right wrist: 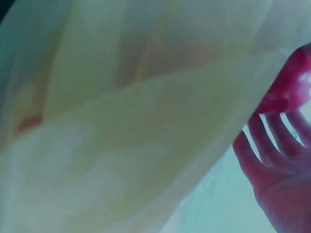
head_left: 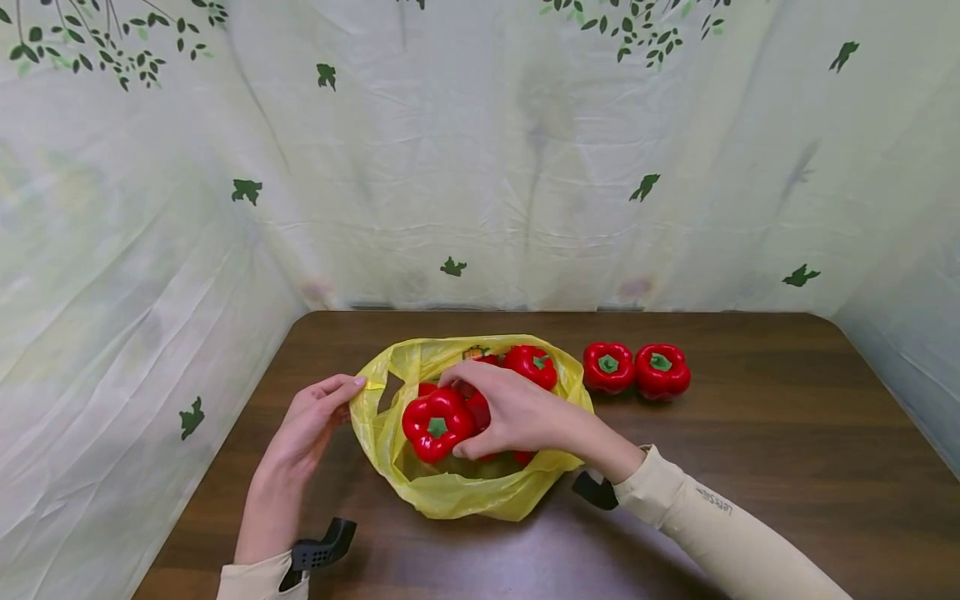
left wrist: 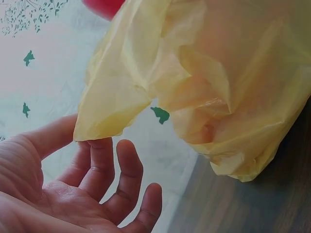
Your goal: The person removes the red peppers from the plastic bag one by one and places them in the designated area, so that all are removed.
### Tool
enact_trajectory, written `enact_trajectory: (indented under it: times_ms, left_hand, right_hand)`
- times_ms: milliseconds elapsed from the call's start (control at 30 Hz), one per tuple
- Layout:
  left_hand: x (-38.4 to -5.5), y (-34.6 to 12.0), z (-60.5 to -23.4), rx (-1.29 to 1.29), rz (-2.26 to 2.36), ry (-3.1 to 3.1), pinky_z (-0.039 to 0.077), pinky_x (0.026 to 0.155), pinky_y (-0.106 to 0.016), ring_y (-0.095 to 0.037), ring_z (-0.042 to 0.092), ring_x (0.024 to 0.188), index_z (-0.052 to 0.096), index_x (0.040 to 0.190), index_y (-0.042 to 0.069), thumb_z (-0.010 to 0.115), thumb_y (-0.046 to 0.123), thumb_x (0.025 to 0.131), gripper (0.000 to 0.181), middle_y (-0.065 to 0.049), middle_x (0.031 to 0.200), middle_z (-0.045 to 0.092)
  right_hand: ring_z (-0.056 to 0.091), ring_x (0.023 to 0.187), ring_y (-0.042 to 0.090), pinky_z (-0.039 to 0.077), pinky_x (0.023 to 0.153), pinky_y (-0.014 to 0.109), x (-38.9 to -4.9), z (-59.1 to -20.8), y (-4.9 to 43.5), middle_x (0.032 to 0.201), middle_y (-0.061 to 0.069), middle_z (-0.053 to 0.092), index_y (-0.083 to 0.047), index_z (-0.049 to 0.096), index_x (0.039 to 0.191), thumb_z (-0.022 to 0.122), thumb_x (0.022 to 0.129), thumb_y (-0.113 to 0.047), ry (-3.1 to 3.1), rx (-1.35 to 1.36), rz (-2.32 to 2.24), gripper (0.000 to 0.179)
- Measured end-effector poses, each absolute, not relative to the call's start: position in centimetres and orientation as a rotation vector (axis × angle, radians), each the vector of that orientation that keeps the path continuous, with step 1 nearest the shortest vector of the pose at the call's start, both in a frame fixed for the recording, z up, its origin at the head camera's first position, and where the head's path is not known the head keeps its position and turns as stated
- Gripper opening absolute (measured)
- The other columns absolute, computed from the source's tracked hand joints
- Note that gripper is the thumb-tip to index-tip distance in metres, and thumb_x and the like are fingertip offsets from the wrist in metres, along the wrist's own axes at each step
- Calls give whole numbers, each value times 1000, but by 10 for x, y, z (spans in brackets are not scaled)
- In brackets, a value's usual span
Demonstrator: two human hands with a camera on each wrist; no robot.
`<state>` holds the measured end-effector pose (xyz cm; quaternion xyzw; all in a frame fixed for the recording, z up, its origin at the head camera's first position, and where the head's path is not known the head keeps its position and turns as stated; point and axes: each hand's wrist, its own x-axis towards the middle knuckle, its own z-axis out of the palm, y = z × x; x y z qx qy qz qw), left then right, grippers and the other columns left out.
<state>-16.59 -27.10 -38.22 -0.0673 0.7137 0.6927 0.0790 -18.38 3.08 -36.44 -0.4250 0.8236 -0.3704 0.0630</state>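
Observation:
A yellow plastic bag (head_left: 480, 498) stands with its mouth wide on the table. My left hand (head_left: 303, 425) pinches the edge of the bag's handle at the left; the left wrist view shows thumb and fingertips on the thin plastic (left wrist: 109, 107), the other fingers loosely bent. Over the bag's mouth, my right hand (head_left: 525, 412) grips a red bell pepper (head_left: 427, 417) with its green stem towards me. In the right wrist view the pepper (right wrist: 291, 90) shows above the fingers, beside the bag's wall. Several more red bell peppers, such as one at the back (head_left: 531, 365), lie inside the bag, partly hidden.
Two red bell peppers, one nearer the bag (head_left: 602, 379) and one farther right (head_left: 658, 383), sit side by side on the brown wooden table (head_left: 787, 433). Pale curtains (head_left: 480, 167) with leaf and bird prints hang behind and at the sides.

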Motion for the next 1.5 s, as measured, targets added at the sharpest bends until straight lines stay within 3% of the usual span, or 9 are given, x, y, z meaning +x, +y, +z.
enact_trajectory:
  times_ms: [233,533,900,1200,1500]
  left_hand:
    - [-165,-272,-382,-197,2069,2131,48,79,-30,-14,59,78,71,92,12,66,29,96,18,1,88,65]
    - [-165,-270,-382,-175,2080,2126,48,79,-29,-14,60,78,71,90,13,65,28,97,17,1,88,65]
    - [-166,-269,-384,-164,2090,2129,48,75,-28,-13,59,75,71,88,13,65,26,97,17,1,85,64]
    - [-167,-270,-383,-169,2078,2129,49,75,-28,-13,60,76,71,90,12,65,26,97,17,1,85,65]
    - [-166,-270,-383,-175,2064,2130,49,75,-28,-14,60,76,71,91,12,65,27,97,17,1,86,65]
  right_hand:
    - [55,107,4,52,84,31,-170,-362,45,118,-17,57,-31,47,130,82,76,-34,2525,-1090,-1397,65]
    - [59,113,20,53,87,38,-155,-362,65,133,-5,50,-25,47,138,82,81,-27,2303,-854,-1874,68]
    - [51,121,17,48,96,40,-147,-362,102,133,-6,52,-28,49,137,83,81,-19,2434,-774,-1960,66]
    - [57,115,27,55,83,38,-137,-367,133,133,2,50,-21,47,137,79,83,-10,2405,-603,-2115,63]
    - [58,111,25,55,80,31,-132,-376,164,130,1,51,-18,47,136,78,84,-9,2581,-499,-2055,61]
